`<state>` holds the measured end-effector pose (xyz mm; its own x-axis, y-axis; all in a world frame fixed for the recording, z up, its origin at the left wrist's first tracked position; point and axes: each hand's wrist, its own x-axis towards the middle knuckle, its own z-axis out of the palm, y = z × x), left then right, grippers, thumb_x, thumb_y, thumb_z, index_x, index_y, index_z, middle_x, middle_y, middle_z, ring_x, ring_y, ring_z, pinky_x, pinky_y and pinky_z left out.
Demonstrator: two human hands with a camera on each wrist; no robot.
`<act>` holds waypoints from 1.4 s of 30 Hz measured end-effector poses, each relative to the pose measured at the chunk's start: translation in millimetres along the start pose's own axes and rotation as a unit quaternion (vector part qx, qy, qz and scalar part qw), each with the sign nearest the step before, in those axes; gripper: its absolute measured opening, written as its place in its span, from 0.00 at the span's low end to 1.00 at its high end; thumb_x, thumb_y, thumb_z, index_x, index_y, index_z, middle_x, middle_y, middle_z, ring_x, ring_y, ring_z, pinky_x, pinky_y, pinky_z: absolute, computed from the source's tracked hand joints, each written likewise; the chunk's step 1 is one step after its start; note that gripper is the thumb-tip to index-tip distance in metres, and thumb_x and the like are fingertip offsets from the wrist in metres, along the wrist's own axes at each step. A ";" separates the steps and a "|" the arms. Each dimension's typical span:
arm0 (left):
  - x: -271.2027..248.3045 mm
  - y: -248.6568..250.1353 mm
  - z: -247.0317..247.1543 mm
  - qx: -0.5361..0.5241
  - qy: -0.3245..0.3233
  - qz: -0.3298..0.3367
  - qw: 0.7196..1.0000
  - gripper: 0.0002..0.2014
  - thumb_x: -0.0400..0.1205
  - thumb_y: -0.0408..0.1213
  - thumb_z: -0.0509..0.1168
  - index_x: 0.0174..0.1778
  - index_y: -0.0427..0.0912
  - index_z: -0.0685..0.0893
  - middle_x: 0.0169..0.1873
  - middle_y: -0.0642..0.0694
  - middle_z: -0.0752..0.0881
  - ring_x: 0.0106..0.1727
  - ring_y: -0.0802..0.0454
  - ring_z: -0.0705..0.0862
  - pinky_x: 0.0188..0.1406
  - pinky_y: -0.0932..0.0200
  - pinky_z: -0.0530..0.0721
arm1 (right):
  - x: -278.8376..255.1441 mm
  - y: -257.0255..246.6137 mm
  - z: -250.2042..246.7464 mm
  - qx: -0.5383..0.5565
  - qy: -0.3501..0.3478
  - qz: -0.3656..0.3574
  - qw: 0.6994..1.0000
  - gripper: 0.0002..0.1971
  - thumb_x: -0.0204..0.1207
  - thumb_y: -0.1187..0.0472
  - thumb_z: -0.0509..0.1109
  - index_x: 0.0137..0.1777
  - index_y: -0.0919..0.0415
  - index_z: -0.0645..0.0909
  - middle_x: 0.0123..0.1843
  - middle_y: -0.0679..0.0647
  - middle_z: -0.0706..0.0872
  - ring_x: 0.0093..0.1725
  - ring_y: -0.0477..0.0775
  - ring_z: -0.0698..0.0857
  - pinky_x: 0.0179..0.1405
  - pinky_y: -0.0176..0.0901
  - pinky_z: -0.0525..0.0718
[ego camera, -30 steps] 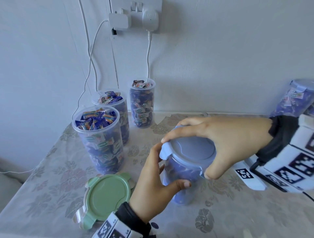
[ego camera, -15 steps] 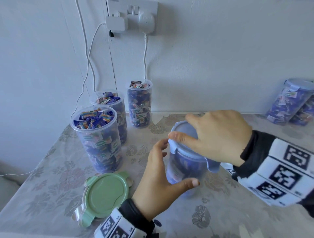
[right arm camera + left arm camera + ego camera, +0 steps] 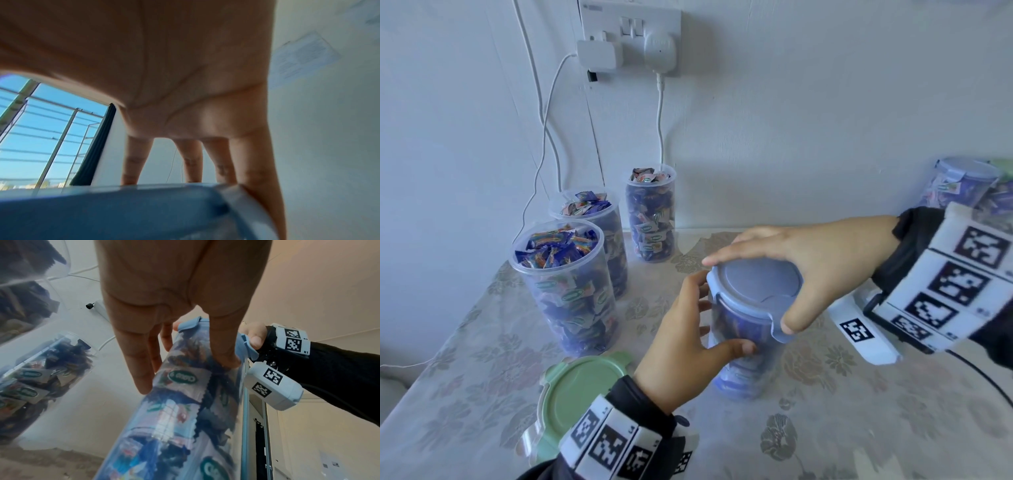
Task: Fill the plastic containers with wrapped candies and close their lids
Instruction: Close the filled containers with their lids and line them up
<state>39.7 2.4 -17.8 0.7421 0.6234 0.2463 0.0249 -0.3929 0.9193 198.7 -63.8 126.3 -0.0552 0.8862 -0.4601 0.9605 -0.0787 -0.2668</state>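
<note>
A clear container point(image 3: 748, 356) full of wrapped candies stands upright on the table with a blue lid point(image 3: 755, 287) on top. My left hand point(image 3: 688, 342) grips its side, thumb in front, fingers behind; the left wrist view shows the fingers point(image 3: 141, 369) on the container wall point(image 3: 185, 410). My right hand point(image 3: 801, 270) spans the blue lid point(image 3: 123, 211) from above, with the thumb on a raised lid flap point(image 3: 780, 334) and the fingers on the far rim. Three open containers point(image 3: 566, 284) point(image 3: 594, 236) point(image 3: 652, 212) full of candies stand at the back left.
A green lid point(image 3: 575, 394) lies flat on the floral tablecloth beside my left wrist. Closed, filled containers point(image 3: 955, 185) stand at the far right against the wall. A wall socket point(image 3: 630, 37) with chargers and white cables hangs behind the open containers.
My right hand has shifted on the blue lid, the thumb coming round to the near right flap. The left hand keeps its hold on the container, which stays in place.
</note>
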 end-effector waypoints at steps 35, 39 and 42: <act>0.8 9.6 9.7 -0.027 -0.026 -0.009 0.999 0.38 0.61 0.46 0.80 0.64 0.57 0.67 0.61 0.60 0.78 0.60 0.73 0.74 0.48 0.76 0.79 | -14.3 -0.9 12.5 -0.059 0.069 0.007 0.996 0.45 0.62 0.45 0.79 0.72 0.20 0.54 0.76 0.40 0.64 0.79 0.43 0.60 0.71 0.49 0.68; 0.1 8.3 10.1 -0.023 -0.025 -0.011 0.999 0.37 0.61 0.48 0.79 0.63 0.57 0.68 0.61 0.59 0.78 0.60 0.72 0.74 0.49 0.75 0.79 | -13.2 -0.7 14.0 -0.072 0.090 0.017 0.993 0.43 0.61 0.44 0.79 0.71 0.22 0.57 0.68 0.43 0.69 0.69 0.47 0.72 0.59 0.47 0.76; -1.3 6.8 9.2 -0.007 -0.029 -0.006 1.000 0.40 0.62 0.53 0.80 0.67 0.62 0.65 0.63 0.65 0.76 0.63 0.73 0.73 0.51 0.74 0.79 | -14.5 -3.7 17.6 -0.096 0.122 0.022 0.988 0.41 0.61 0.42 0.78 0.71 0.24 0.59 0.63 0.42 0.71 0.61 0.47 0.76 0.53 0.43 0.78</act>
<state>45.1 -7.4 -14.7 0.7795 0.5873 0.2178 0.0250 -0.3766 0.9260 191.2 -84.4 119.1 0.0328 0.9692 -0.2441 0.9959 -0.0524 -0.0740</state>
